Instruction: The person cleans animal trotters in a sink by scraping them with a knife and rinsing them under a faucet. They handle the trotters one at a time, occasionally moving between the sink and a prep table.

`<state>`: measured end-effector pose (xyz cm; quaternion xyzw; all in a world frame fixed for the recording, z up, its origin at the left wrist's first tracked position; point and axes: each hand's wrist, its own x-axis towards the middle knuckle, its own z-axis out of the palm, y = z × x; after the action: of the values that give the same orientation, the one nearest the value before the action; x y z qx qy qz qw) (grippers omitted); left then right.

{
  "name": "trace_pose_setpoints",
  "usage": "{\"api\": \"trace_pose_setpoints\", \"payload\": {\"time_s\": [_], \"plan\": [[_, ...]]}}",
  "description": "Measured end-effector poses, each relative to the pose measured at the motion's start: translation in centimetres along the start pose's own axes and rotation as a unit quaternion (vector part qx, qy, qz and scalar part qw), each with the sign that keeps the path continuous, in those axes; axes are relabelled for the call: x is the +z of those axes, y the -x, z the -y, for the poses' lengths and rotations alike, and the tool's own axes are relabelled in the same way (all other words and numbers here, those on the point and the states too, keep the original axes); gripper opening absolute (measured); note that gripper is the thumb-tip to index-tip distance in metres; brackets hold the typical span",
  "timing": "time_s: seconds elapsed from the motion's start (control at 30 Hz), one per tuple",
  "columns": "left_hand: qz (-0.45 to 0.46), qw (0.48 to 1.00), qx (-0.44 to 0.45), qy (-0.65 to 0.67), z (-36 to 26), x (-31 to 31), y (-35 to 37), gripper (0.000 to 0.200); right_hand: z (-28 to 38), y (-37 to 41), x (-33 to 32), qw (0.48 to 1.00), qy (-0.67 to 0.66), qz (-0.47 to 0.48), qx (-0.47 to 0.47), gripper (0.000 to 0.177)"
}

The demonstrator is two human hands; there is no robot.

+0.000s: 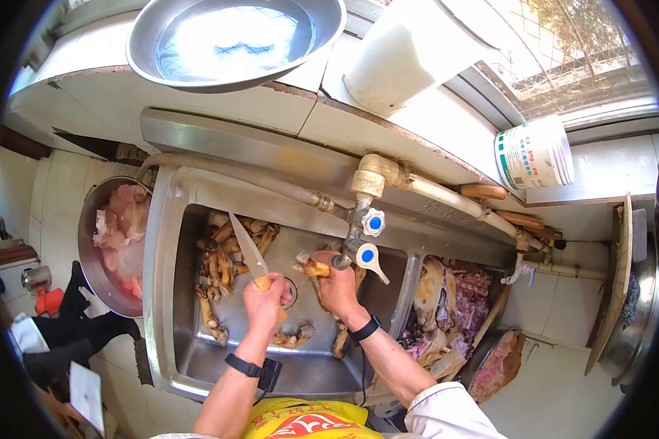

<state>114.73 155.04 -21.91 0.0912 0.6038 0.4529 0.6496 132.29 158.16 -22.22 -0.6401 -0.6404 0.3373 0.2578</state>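
My left hand point(266, 296) is closed round the handle of a knife point(249, 249), whose blade points up and away over the sink point(231, 358). In my right hand point(338, 287) is a brownish animal trotter point(312, 265), gripped just under the tap, its far end sticking out to the left. The knife and this trotter are apart. A heap of similar trotters point(223, 267) lies at the sink's left side, and a few loose ones rest on its floor. Part of the held trotter is hidden behind my fingers and the tap.
The tap point(359, 234) with two blue-marked handles juts over the sink. Raw carcass pieces point(454, 304) fill the right basin. A bowl of pale meat point(124, 234) stands at left. On the ledge are a metal basin point(234, 44), a white bucket point(410, 51) and a tub point(533, 154).
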Motion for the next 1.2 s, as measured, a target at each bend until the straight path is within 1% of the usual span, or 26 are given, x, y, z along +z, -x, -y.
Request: {"api": "trace_pose_setpoints", "payload": {"time_s": [0.03, 0.1, 0.13, 0.17, 0.27, 0.33, 0.37, 0.4, 0.43, 0.47, 0.5, 0.57, 0.63, 0.67, 0.73, 0.77, 0.83, 0.87, 0.93, 1.0, 1.1, 1.17, 1.2], "plan": [[-0.006, 0.998, 0.005, -0.063, 0.0, -0.6, 0.1, 0.010, -0.4, -0.2, -0.1, 1.000, -0.006, -0.004, -0.002, 0.035], [0.006, 0.997, 0.012, -0.082, 0.6, -1.9, 0.1, 0.009, -1.4, -0.2, -0.1, 1.000, -0.012, -0.010, -0.003, 0.035], [0.017, 0.995, 0.017, -0.101, 1.0, -2.5, 0.2, 0.008, -1.7, -0.2, -0.1, 1.000, -0.017, -0.003, 0.013, 0.035], [0.017, 0.995, 0.018, -0.101, 1.3, -2.9, 0.2, 0.008, -1.9, -0.2, -0.1, 0.999, -0.021, 0.004, 0.029, 0.035], [0.004, 0.991, 0.006, -0.131, 1.9, -3.9, 0.5, 0.010, -1.8, -0.3, -0.1, 0.999, -0.022, 0.012, 0.033, 0.037], [-0.007, 0.971, 0.054, -0.235, 1.9, -4.2, 1.0, 0.014, -1.2, -0.5, -0.4, 0.999, -0.010, 0.016, 0.030, 0.036], [-0.007, 0.971, 0.054, -0.235, 1.5, -4.3, 1.3, 0.014, -0.9, -0.7, -0.5, 0.999, 0.003, 0.020, 0.028, 0.036], [0.010, 0.955, 0.083, -0.283, 1.1, -4.6, 1.8, 0.017, -0.5, -0.9, -0.7, 0.999, 0.003, 0.020, 0.028, 0.036], [0.026, 0.937, 0.111, -0.331, 0.5, -4.7, 2.4, 0.019, 0.0, -1.2, -1.0, 0.999, 0.037, 0.034, 0.012, 0.036], [0.026, 0.937, 0.112, -0.331, 0.2, -4.8, 2.9, 0.019, 0.3, -1.4, -1.1, 0.996, 0.071, 0.047, -0.003, 0.037], [0.036, 0.932, 0.116, -0.341, -0.2, -4.9, 3.4, 0.020, 0.1, -1.4, -0.9, 0.996, 0.071, 0.047, -0.003, 0.037], [0.045, 0.928, 0.121, -0.350, -0.9, -5.2, 4.4, 0.022, -0.6, -1.3, -0.6, 0.992, 0.104, 0.009, -0.069, 0.040], [0.100, 0.910, 0.113, -0.386, -1.9, -5.6, 5.1, 0.024, -0.9, -1.3, -0.5, 0.991, 0.124, -0.005, -0.053, 0.042], [0.100, 0.910, 0.113, -0.386, -2.6, -5.5, 5.7, 0.024, -0.9, -1.2, -0.5, 0.989, 0.143, -0.019, -0.037, 0.045], [0.155, 0.917, 0.012, -0.367, -3.8, -5.0, 6.8, 0.027, -1.4, -1.1, -0.1, 0.990, 0.130, -0.033, -0.035, 0.045], [0.155, 0.918, 0.011, -0.366, -3.7, -4.9, 6.9, 0.027, -1.6, -1.1, 0.0, 0.991, 0.118, -0.049, -0.034, 0.045], [0.178, 0.903, 0.034, -0.388, -3.3, -4.7, 7.1, 0.027, -1.4, -0.9, -0.2, 0.989, 0.133, -0.045, -0.045, 0.044], [0.179, 0.904, 0.034, -0.388, -3.2, -4.5, 7.1, 0.027, -1.2, -0.8, -0.3, 0.987, 0.147, -0.040, -0.054, 0.043], [0.165, 0.918, 0.001, -0.362, -3.0, -4.1, 7.1, 0.028, -1.6, -0.6, 0.2, 0.988, 0.140, -0.041, -0.055, 0.043], [0.168, 0.919, -0.004, -0.356, -3.0, -3.8, 7.1, 0.029, -2.0, -0.3, 0.4, 0.989, 0.134, -0.041, -0.055, 0.042], [0.170, 0.923, -0.025, -0.345, -3.0, -3.4, 7.1, 0.030, -0.8, -0.2, 0.0, 0.987, 0.138, -0.034, -0.078, 0.043], [0.169, 0.924, -0.041, -0.340, -3.1, -3.0, 7.0, 0.030, -0.4, 0.0, -0.1, 0.991, 0.132, 0.012, -0.017, 0.043], [0.171, 0.930, -0.075, -0.317, -3.2, -2.8, 6.9, 0.031, -0.2, 0.0, -0.2, 0.991, 0.133, 0.013, -0.017, 0.043]]}}
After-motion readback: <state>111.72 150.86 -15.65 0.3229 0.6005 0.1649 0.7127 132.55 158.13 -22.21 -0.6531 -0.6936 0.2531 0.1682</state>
